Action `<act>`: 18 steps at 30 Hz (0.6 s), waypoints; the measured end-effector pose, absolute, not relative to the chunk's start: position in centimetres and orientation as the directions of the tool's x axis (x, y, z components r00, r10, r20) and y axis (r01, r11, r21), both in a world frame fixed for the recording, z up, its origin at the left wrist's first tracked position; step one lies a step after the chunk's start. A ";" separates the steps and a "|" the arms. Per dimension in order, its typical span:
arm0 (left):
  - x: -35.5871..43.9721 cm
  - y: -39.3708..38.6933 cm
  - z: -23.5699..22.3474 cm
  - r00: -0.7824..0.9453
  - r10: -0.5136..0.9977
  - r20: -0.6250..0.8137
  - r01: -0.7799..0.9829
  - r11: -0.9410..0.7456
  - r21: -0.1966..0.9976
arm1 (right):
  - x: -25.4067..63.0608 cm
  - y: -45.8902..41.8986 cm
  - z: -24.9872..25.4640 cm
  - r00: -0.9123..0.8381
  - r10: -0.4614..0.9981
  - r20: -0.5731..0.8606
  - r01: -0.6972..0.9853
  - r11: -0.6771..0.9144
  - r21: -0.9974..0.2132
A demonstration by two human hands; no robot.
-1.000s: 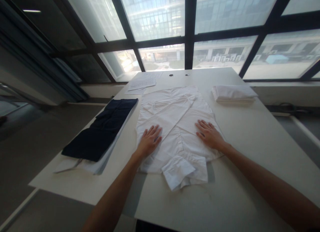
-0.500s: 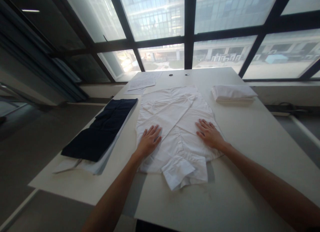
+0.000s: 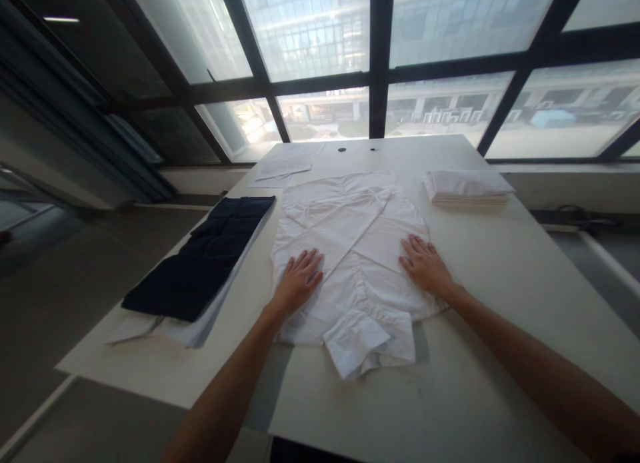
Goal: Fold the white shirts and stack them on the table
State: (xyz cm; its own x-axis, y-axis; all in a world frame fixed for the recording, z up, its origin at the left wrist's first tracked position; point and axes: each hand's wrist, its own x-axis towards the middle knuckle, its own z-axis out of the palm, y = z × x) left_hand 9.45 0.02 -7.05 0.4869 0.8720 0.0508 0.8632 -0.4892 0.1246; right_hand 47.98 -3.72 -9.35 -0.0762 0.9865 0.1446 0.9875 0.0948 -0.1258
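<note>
A white shirt [image 3: 345,230] lies spread on the white table [image 3: 505,270], its sleeves folded across the body and the cuffs bunched at the near end. My left hand [image 3: 299,280] rests flat on the shirt's left side, fingers spread. On the right side, close to the shirt's edge, my right hand [image 3: 425,266] is also laid flat with its fingers apart. Neither hand grips the cloth. Wrinkles and diagonal sleeve folds show between the two hands.
Left of the shirt lies a folded dark navy garment [image 3: 200,260] on something white. Printed paper sheets [image 3: 283,166] sit at the back left. A stack of folded white cloth [image 3: 467,186] is at the back right. Windows [image 3: 325,113] stand behind the table.
My right hand has slid slightly outward to the right over the shirt. My left hand and the shirt have stayed in place.
</note>
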 end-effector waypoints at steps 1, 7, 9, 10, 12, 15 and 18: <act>9.4 0.0 -7.1 0.487 0.872 0.050 0.864 -0.489 0.123 | 48.0 -3.7 -9.4 -0.076 0.986 0.147 0.988 0.095 -0.125; 9.4 0.1 -7.2 0.487 0.872 0.045 0.863 -0.489 0.126 | 48.1 -3.6 -9.7 -0.078 0.983 0.165 0.986 0.101 -0.134; 9.4 0.1 -7.2 0.486 0.873 0.045 0.864 -0.488 0.125 | 48.1 -3.6 -9.6 -0.077 0.984 0.159 0.986 0.099 -0.133; 9.4 0.1 -7.2 0.486 0.873 0.046 0.864 -0.488 0.124 | 48.1 -3.6 -9.6 -0.076 0.985 0.157 0.986 0.097 -0.133; 9.4 0.2 -7.3 0.486 0.872 0.048 0.864 -0.488 0.123 | 48.1 -3.7 -9.5 -0.073 0.985 0.157 0.986 0.095 -0.138; 9.3 0.2 -7.3 0.487 0.872 0.053 0.863 -0.490 0.125 | 48.0 -3.7 -9.4 -0.071 0.985 0.160 0.984 0.095 -0.148; 9.3 0.2 -7.3 0.487 0.872 0.056 0.862 -0.490 0.130 | 48.0 -3.7 -9.3 -0.071 0.986 0.153 0.985 0.093 -0.144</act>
